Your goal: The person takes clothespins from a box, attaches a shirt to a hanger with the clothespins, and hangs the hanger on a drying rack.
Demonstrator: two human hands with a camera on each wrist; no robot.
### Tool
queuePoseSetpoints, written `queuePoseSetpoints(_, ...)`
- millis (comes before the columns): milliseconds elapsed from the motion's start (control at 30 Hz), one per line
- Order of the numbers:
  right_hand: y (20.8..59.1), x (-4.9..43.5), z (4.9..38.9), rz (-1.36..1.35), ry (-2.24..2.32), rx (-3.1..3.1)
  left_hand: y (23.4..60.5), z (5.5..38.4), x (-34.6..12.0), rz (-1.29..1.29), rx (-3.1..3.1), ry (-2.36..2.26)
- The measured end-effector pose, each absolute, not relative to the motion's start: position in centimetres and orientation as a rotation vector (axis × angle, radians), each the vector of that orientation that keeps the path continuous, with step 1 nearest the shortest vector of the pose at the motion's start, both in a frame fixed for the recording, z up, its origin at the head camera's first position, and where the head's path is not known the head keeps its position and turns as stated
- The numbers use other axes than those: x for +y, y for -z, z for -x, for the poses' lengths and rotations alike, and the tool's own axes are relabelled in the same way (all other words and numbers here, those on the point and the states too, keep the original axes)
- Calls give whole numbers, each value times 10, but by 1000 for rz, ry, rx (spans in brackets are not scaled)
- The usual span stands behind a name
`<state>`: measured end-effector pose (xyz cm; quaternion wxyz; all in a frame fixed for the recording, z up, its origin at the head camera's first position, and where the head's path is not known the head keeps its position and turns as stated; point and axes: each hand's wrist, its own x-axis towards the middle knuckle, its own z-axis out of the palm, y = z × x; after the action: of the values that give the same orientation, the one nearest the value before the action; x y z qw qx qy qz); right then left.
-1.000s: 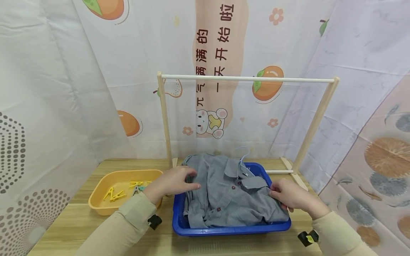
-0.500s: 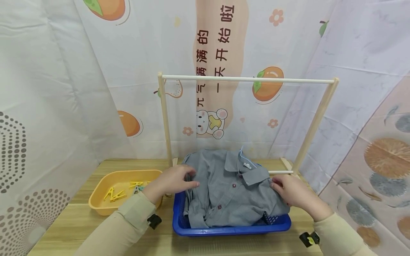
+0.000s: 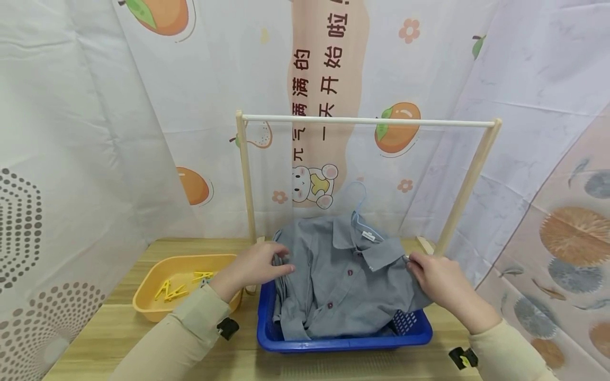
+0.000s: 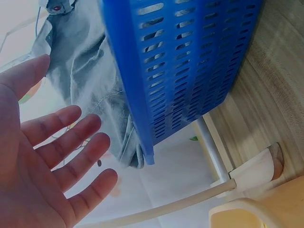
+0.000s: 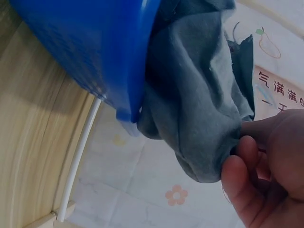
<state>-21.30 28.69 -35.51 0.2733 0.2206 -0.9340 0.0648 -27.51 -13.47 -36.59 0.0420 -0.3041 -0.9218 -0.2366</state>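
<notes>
Grey Shirt in Blue Basket, Pinched at One Shoulder

Clock positions are taken round the blue basket as seen from the head.

Desk (image 3: 109, 330): wood-grained, beneath all items.

Basin (image 3: 151, 314): yellow, at nine o'clock. Contains clothespins (image 3: 175, 295), several yellow, others blue-green and partly hidden by the wearer's left forearm.

Left hand (image 3: 252, 269): between nine and ten o'clock, beside the shirt's left edge. Thumb and fingers spread apart, holding nothing; whether it touches the cloth cannot be told.

Rack (image 3: 367, 120): white rail at twelve o'clock, pale wooden posts at between ten and eleven and at two o'clock.

Blue basket (image 3: 343, 345): at the dial's centre, with slotted sides, standing on the desk.

Shirt (image 3: 329, 280): grey, collared, dark red buttons down the front; rumpled, lower part inside the basket, collar rising toward one o'clock. White label (image 3: 368, 236) inside the collar.

Hanger (image 3: 356, 216): pale blue, emerging from the collar, hook toward twelve o'clock, below the rail and apart from it.

Right hand (image 3: 440, 275): at three o'clock, thumb and fingers pinching the shirt's shoulder.

Backdrop (image 3: 219, 79): printed curtain behind the rack.
</notes>
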Motion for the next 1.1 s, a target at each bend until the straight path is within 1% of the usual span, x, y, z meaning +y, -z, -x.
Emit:
queuePoseSetpoints(433,347,300,220,-714,-92,-2174,355,276,-144,926,-2702,778)
queuePoseSetpoints(667,337,306,222,-716,-77,-2107,343,273,-149,882,-2672,841)
queuePoseSetpoints(1100,318,309,229,-722,-75,-2017,327,268,-164,784,-2593,804)
